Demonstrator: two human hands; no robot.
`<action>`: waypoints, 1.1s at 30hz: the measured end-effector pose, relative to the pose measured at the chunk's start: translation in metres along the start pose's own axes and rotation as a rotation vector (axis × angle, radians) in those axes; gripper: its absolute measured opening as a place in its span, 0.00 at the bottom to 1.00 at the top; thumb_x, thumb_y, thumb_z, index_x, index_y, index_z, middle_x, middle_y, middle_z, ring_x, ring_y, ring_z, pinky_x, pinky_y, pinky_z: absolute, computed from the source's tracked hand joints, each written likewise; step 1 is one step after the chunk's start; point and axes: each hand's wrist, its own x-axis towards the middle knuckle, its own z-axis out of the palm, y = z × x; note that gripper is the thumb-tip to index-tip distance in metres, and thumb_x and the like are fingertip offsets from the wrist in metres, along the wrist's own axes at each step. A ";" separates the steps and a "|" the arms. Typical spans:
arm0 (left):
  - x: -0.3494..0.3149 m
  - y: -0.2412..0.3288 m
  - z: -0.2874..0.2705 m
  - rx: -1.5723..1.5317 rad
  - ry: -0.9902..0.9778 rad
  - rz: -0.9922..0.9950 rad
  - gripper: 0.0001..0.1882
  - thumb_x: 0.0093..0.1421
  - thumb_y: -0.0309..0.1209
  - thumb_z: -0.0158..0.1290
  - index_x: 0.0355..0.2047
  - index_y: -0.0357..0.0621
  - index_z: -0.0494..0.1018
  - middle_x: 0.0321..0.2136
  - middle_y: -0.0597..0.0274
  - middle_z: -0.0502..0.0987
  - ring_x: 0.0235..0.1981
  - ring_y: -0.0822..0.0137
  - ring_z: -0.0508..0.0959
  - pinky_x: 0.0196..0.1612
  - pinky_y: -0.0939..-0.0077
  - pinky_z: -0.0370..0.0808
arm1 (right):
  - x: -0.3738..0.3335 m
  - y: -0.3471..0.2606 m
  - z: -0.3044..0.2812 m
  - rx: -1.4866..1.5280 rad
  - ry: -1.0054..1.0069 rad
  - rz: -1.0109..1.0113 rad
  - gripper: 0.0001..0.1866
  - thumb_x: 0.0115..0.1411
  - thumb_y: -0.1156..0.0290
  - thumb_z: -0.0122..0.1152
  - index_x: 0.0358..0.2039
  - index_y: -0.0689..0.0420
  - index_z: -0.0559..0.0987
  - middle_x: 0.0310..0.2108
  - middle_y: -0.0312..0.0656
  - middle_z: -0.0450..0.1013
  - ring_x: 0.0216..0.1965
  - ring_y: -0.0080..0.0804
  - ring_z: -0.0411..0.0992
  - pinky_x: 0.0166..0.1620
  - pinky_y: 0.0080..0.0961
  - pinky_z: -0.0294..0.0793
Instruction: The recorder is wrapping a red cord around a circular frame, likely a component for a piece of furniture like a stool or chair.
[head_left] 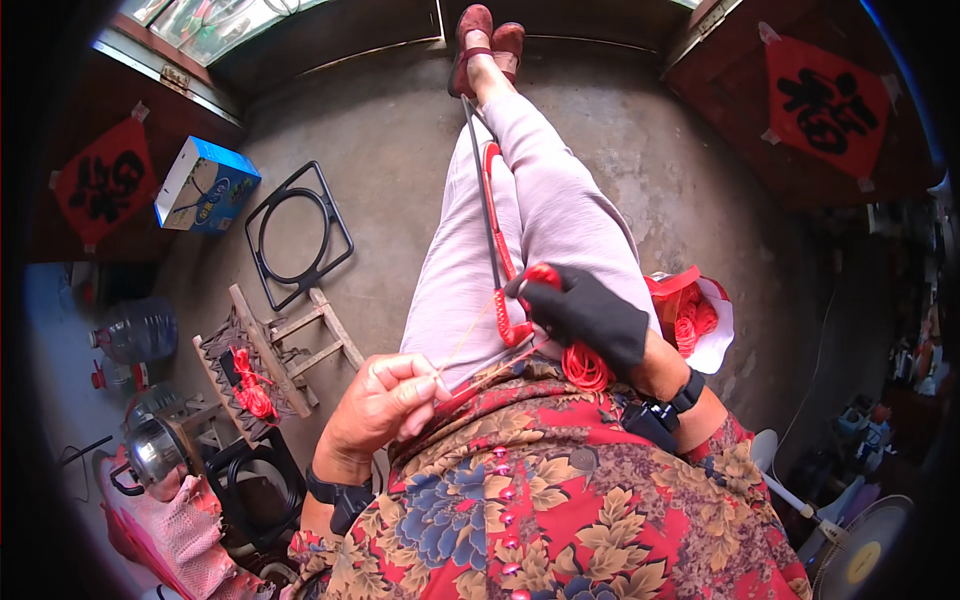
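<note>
Bare, my left hand (400, 397) pinches a thin light-coloured thread (465, 345) over my lap. The thread runs up toward a black rod frame (491, 220), which lies lengthwise along my legs. Red cord (503, 320) is wound in tight turns around the frame's near end and covers part of its side. In a black glove, my right hand (592, 315) is closed around red cord beside that wound end. Red shows above its fingers, and a looped red cord bundle (585, 368) hangs below the palm. The glove hides part of the cord.
On my right stands an open bag (712, 350) with red cord inside. At my left, a wooden stool (265, 370) bears another red cord bundle (252, 385). A black frame with a ring (300, 236) and a blue box (208, 187) are on the floor. A metal pot (160, 455) stands lower left.
</note>
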 end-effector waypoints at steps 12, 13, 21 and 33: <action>0.093 0.007 0.020 0.128 0.143 0.268 0.19 0.64 0.25 0.47 0.55 0.33 0.67 0.50 0.55 0.73 0.42 0.69 0.77 0.35 0.80 0.79 | 0.017 0.005 -0.014 -0.588 0.403 -0.500 0.15 0.60 0.60 0.58 0.38 0.60 0.78 0.31 0.50 0.75 0.33 0.44 0.75 0.39 0.32 0.72; 0.098 0.003 0.020 0.203 0.158 0.238 0.19 0.64 0.24 0.47 0.55 0.34 0.68 0.47 0.57 0.75 0.37 0.72 0.78 0.31 0.82 0.78 | 0.017 0.000 -0.008 -0.546 0.324 -0.375 0.15 0.59 0.60 0.58 0.37 0.60 0.78 0.30 0.51 0.76 0.30 0.41 0.76 0.36 0.32 0.73; 0.106 0.000 0.024 0.745 0.166 0.230 0.14 0.61 0.25 0.52 0.47 0.35 0.72 0.32 0.64 0.78 0.25 0.78 0.76 0.22 0.84 0.74 | 0.036 0.017 -0.009 -0.112 0.076 -0.229 0.18 0.60 0.64 0.57 0.47 0.61 0.73 0.32 0.43 0.77 0.33 0.28 0.77 0.37 0.24 0.76; 0.046 0.042 -0.006 -0.490 0.119 0.288 0.14 0.67 0.33 0.44 0.49 0.39 0.66 0.40 0.48 0.76 0.34 0.62 0.79 0.27 0.77 0.79 | 0.018 -0.011 -0.009 -0.524 0.413 -0.832 0.32 0.49 0.64 0.71 0.53 0.60 0.71 0.44 0.47 0.75 0.45 0.37 0.75 0.49 0.29 0.73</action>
